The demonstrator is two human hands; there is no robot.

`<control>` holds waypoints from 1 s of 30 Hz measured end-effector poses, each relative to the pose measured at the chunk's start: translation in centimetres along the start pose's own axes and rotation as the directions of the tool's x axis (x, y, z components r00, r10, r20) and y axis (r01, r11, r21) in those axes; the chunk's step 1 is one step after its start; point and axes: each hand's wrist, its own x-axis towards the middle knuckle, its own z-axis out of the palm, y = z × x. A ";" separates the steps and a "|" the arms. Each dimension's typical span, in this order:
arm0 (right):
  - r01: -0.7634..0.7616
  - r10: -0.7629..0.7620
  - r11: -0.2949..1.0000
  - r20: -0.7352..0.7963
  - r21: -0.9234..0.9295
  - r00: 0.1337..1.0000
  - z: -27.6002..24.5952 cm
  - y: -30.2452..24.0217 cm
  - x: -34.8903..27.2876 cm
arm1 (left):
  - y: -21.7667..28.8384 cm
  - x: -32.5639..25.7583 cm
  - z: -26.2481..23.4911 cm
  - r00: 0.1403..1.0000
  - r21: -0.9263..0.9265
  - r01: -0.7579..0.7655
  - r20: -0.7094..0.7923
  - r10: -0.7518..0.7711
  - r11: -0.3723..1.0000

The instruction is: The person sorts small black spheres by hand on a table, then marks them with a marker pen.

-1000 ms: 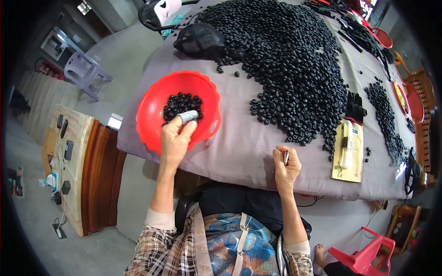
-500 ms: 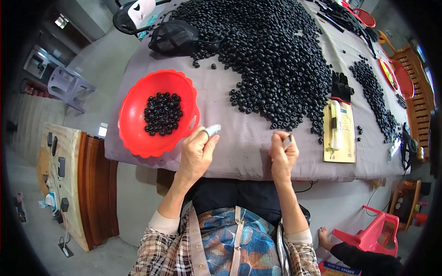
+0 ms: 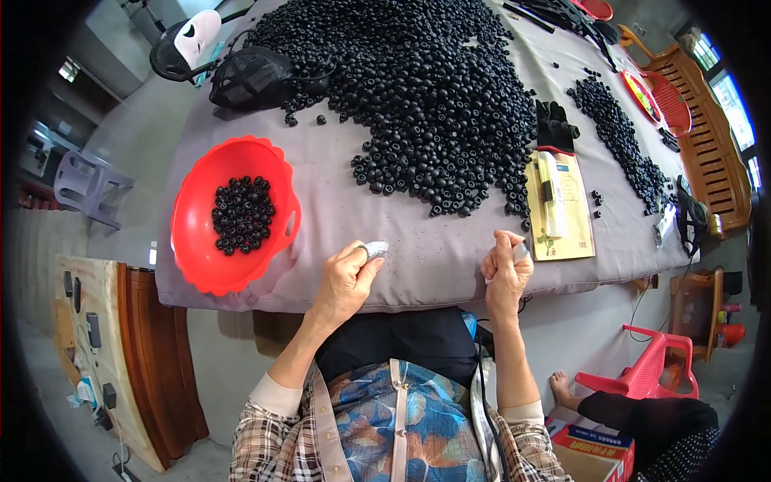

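My left hand (image 3: 344, 279) is closed above the front of the table, right of a red scalloped bowl (image 3: 189, 233). A greyish-white wrapping (image 3: 375, 250) covers one of its fingers near the tip. My right hand (image 3: 507, 269) is also closed, near the table's front edge, with a small grey piece (image 3: 520, 251) showing by the fingertips. Whatever either hand may pinch is too small or hidden to make out. Small black rounded pieces with holes (image 3: 243, 213) lie in the bowl. A large heap of the same pieces (image 3: 434, 112) spreads over the table beyond my hands.
Right of the heap lie a yellow card package (image 3: 574, 233), a black glove (image 3: 554, 128) and a smaller strip of black pieces (image 3: 622, 145). A black mesh bag (image 3: 250, 79) rests at the far left. Someone's bare foot (image 3: 560, 386) shows beside a pink stool (image 3: 658, 361).
The whole view has shifted, with the table's things now further left. Both hands have moved right relative to the table, the left one away from the bowl. Both stay closed.
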 end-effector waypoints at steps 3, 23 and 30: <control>-0.001 0.001 1.000 0.004 -0.030 1.000 0.0 0.2 0.1 | -0.5 -0.1 0.6 0.999 0.009 0.006 0.047 -0.006 1.000; 0.088 -0.079 0.938 0.041 -0.335 0.996 0.4 0.7 -0.5 | 0.1 2.7 2.3 1.000 -0.005 0.023 -0.020 -0.023 1.000; 0.113 -0.108 0.905 0.036 -0.409 0.994 0.5 0.8 -0.7 | 0.9 6.5 6.7 0.995 0.301 -0.095 -0.003 0.100 0.949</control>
